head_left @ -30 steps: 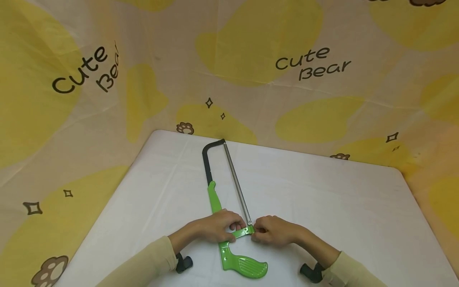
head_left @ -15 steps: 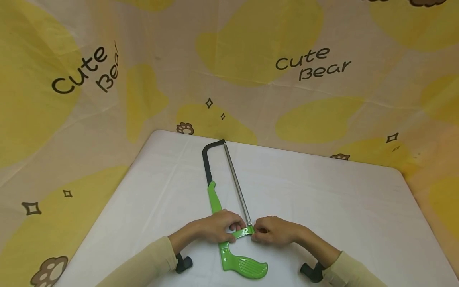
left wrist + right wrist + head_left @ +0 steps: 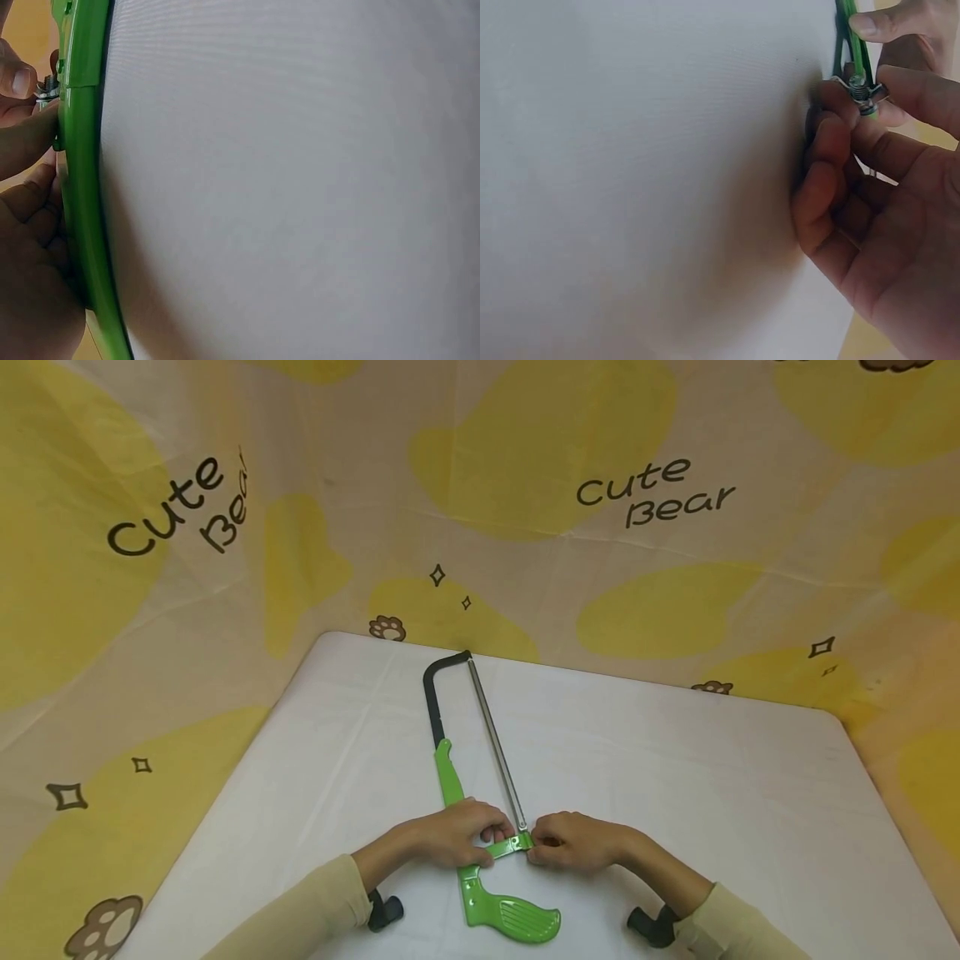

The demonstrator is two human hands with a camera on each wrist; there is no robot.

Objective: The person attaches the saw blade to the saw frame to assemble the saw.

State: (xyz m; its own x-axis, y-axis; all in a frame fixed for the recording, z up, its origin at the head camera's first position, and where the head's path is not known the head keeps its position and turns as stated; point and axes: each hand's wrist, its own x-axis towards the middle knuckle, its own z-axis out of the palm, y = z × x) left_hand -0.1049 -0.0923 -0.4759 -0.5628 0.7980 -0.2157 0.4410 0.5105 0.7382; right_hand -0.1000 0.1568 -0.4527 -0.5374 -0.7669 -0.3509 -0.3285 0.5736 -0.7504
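Observation:
A hacksaw [image 3: 450, 777] lies on the white table, its green handle [image 3: 525, 918] toward me and its black front frame [image 3: 432, 702] far off. Its blade [image 3: 491, 735] runs along the right side. My left hand [image 3: 463, 832] grips the green arm that joins the frame to the blade's near end, thumb on the near side. At that arm's tip my right hand [image 3: 576, 842] pinches a wing nut [image 3: 861, 91] between thumb and fingers; its threaded bolt shows in the right wrist view. In the left wrist view the green frame [image 3: 82, 180] crosses in front of the fingers.
The white tabletop [image 3: 675, 760] spreads around the saw, with rounded far corners. A yellow and cream printed cloth [image 3: 510, 552] hangs behind and to the sides. Black wrist mounts [image 3: 386, 912] sit under both forearms, near the table surface.

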